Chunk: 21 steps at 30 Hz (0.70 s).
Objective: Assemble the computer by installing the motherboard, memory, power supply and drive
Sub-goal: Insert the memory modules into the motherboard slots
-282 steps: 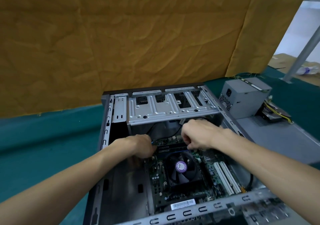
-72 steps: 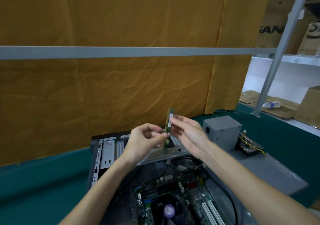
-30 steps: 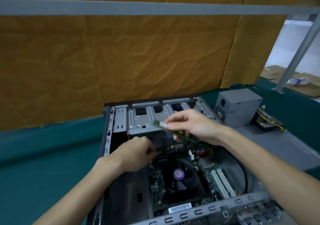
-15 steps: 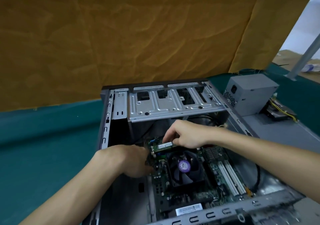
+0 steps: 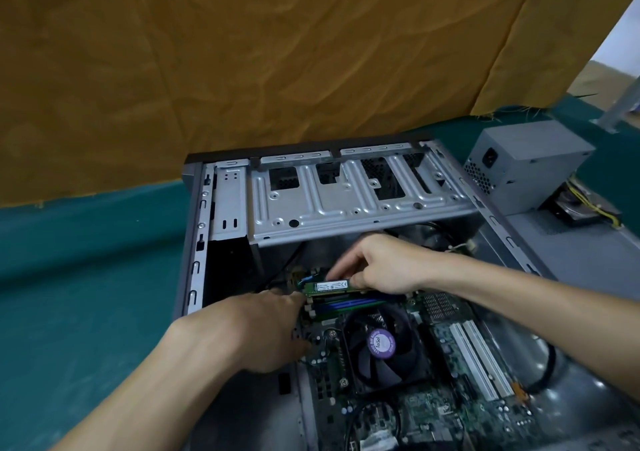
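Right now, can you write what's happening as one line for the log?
step: seating memory | right hand: pinches memory stick over blue slots | left hand: at stick's left end | power supply: outside case

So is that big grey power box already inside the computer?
Out. The power supply stands on the panel right of the open case, its cables beside it.

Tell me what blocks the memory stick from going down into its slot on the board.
Nothing visible does. The right hand holds the memory stick just above the slots, beside the fan. The left hand rests at the slots' left end, not across them.
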Available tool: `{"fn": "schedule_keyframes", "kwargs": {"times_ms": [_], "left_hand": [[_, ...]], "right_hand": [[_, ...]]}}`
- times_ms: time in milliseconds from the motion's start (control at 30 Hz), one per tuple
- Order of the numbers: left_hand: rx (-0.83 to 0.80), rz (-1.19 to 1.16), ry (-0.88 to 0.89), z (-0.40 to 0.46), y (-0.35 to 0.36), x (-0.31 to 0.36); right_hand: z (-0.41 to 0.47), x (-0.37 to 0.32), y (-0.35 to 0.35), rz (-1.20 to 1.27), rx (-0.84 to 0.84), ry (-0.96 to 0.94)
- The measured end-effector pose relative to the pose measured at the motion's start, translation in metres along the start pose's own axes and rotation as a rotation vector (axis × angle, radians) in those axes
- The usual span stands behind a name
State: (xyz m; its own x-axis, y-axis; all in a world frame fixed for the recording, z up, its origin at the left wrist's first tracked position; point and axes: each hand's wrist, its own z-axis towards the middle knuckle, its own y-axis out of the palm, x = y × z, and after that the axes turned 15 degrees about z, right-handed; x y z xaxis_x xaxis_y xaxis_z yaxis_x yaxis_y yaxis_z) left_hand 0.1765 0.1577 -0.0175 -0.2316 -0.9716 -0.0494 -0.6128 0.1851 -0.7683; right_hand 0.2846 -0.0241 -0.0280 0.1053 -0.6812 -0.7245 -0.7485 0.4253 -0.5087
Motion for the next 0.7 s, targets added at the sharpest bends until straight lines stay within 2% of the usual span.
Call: {"fn": "schedule_keyframes", "kwargs": {"times_ms": [700], "left_hand": [[-0.007,-0.041,-0.024,-0.0043,-0.0011,0.0014]], "right_hand": [[-0.0060,-0.0045,-0.0008,-0.050,-0.003,0.000]]}}
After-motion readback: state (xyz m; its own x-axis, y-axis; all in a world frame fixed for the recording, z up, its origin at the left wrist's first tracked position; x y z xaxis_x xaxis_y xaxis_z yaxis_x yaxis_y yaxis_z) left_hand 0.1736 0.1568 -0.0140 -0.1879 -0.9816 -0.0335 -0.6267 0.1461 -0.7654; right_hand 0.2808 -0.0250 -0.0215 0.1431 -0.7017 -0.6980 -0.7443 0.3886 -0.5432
